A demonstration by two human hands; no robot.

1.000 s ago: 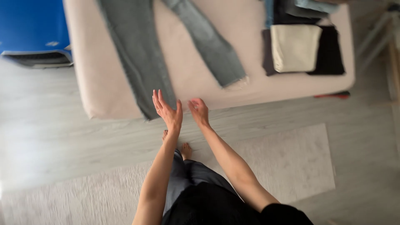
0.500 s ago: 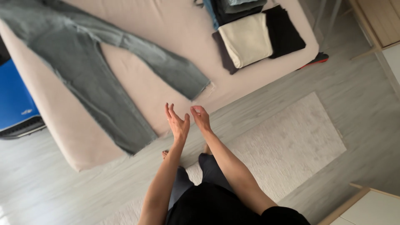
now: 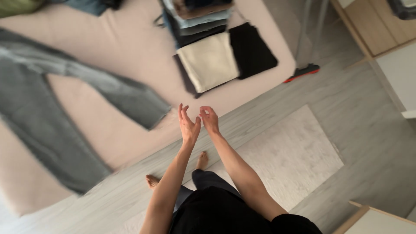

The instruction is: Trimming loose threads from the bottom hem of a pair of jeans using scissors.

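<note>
The bed (image 3: pixel 130 56) fills the upper left of the frame, its pale cover running down to the lower left edge. Across its left half lie the grey jeans (image 3: pixel 47 117), spread flat with legs apart; one leg ends near the middle of the frame, just left of the hands, the other runs toward the lower left. The view is blurred there, so the fabric's details are hard to read. At the top centre sits a stack (image 3: pixel 203 26) of folded clothes, with a cream piece (image 3: pixel 208 63) lying in front of it and a black piece (image 3: pixel 251 50) beside that. A light rug (image 3: pixel 294 156) covers the floor at the lower right.

Both hands are raised in the middle of the frame, close together and near the bed's edge. The left hand (image 3: pixel 188 125) is open, fingers straight and lifted, holding nothing. The right hand (image 3: pixel 210 119) is loosely curled, fingers bent inward, also empty. Neither touches the jeans; the nearer leg hem is just to their left.

This looks like the moment between pieces: the jeans are laid out, not yet folded, the hands free. Taking them up would call for a reach left to the leg hems.
</note>
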